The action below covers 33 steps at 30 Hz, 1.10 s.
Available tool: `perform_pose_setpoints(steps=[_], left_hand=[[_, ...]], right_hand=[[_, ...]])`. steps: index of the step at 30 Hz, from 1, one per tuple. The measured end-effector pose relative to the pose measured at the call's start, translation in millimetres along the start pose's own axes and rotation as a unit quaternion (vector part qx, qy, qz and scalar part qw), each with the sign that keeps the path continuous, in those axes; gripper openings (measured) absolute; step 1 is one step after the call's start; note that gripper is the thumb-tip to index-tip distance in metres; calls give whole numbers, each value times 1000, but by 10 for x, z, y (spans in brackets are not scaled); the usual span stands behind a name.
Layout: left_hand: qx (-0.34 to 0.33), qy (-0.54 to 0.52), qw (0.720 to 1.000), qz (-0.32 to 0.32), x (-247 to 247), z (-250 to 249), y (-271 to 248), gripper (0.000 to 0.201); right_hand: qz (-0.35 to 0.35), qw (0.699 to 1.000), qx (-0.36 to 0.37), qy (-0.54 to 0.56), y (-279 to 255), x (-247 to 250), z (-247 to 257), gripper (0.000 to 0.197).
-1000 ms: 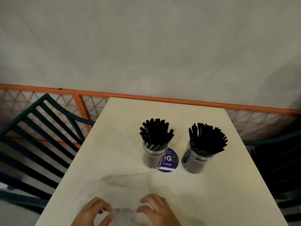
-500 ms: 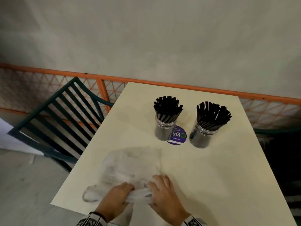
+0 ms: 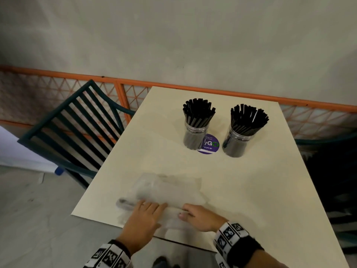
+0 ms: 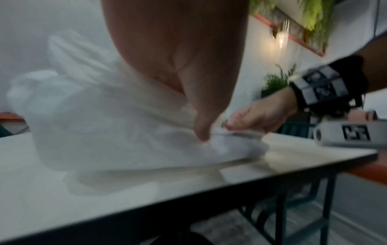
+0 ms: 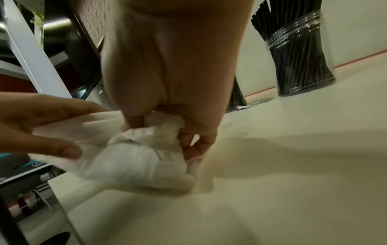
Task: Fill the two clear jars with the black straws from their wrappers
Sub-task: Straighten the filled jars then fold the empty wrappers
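Two clear jars (image 3: 195,137) (image 3: 236,144) stand at the far middle of the table, each packed with black straws (image 3: 199,113) (image 3: 249,118). An empty translucent plastic wrapper (image 3: 168,188) lies crumpled near the front edge, its near side rolled up. My left hand (image 3: 148,208) lies on the roll's left part, holding plastic between fingers and thumb (image 5: 67,151). My right hand (image 3: 190,213) grips the bunched right end with curled fingers (image 5: 188,139). In the right wrist view one jar (image 5: 301,66) stands behind the hand.
A round purple sticker (image 3: 210,145) lies between the jars. A dark slatted chair (image 3: 77,132) stands left of the table, another (image 3: 328,144) on the right. An orange railing (image 3: 193,87) runs behind. The table's front edge (image 3: 108,221) is just under my hands.
My hands have slid apart along the rolled near edge of the wrapper. The head view has tilted down and the jars sit farther up the frame.
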<state>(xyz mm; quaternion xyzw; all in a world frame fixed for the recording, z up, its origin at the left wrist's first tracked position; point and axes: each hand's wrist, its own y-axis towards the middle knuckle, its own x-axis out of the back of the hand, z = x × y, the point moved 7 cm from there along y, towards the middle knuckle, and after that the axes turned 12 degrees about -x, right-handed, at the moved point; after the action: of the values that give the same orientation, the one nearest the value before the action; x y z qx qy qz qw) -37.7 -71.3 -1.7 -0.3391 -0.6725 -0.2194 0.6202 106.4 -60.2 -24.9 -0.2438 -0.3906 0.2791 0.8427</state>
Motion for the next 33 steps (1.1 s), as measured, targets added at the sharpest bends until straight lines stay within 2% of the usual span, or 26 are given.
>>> perform_pose_setpoints(steps=[1,3,4,5,6,7,10,12,14,15,16,18,19,21,23,24,26,28,30,32,33], left_hand=[[13,4,1000,5,-11,16,-1,71],[50,-32,997,41,5,91,20,49],[54,-48,996,57,-27,141,60,36],[61,-70,994,63,-46,196,108,28],[68,-95,990,73,-43,244,152,22],[79,-129,986,72,-32,302,193,17],[102,-273,953,81,-84,455,278,6],[108,-324,936,89,-104,504,299,18],[88,-345,929,101,-59,482,290,34],[68,-336,933,110,-58,450,278,43],[40,-297,948,103,-56,425,265,54],[-22,-104,994,9,32,429,253,71],[-20,-35,999,3,17,459,254,78],[-8,11,1000,-2,24,516,272,96],[20,-45,998,32,-14,627,293,112],[40,-80,994,59,-18,681,288,113],[45,-151,980,119,-95,675,286,103],[2,-155,978,139,-68,582,308,77],[-46,-101,983,145,-19,505,342,43],[-133,-29,985,101,89,358,355,25],[-183,19,980,70,138,290,355,20]], right_hand=[[11,1000,-13,-10,-3,-15,-15,26],[-18,999,-4,-39,-20,11,44,31],[-63,995,15,-73,-29,31,96,27],[-154,977,37,-141,-66,77,164,24],[-249,943,62,-210,-138,91,250,22],[-282,929,69,-229,-204,28,322,25],[-271,923,128,-243,-187,-332,448,44],[-263,928,112,-240,-75,-420,423,46],[-298,917,102,-246,11,-366,438,29],[-288,920,82,-252,64,-350,447,22],[-271,927,63,-252,134,-347,441,20],[-253,935,31,-246,230,-299,410,25],[-240,941,32,-237,263,-265,419,28],[-189,959,40,-207,269,-202,489,30],[-156,976,13,-153,212,-120,506,25],[-154,980,-9,-125,185,-80,468,23],[-154,985,-42,-63,130,-22,398,19],[-174,982,-44,-53,89,-1,419,20],[-241,957,-16,-158,19,-6,530,39],[-242,932,-44,-266,9,-80,586,62],[-243,920,-59,-301,0,-101,605,67]])
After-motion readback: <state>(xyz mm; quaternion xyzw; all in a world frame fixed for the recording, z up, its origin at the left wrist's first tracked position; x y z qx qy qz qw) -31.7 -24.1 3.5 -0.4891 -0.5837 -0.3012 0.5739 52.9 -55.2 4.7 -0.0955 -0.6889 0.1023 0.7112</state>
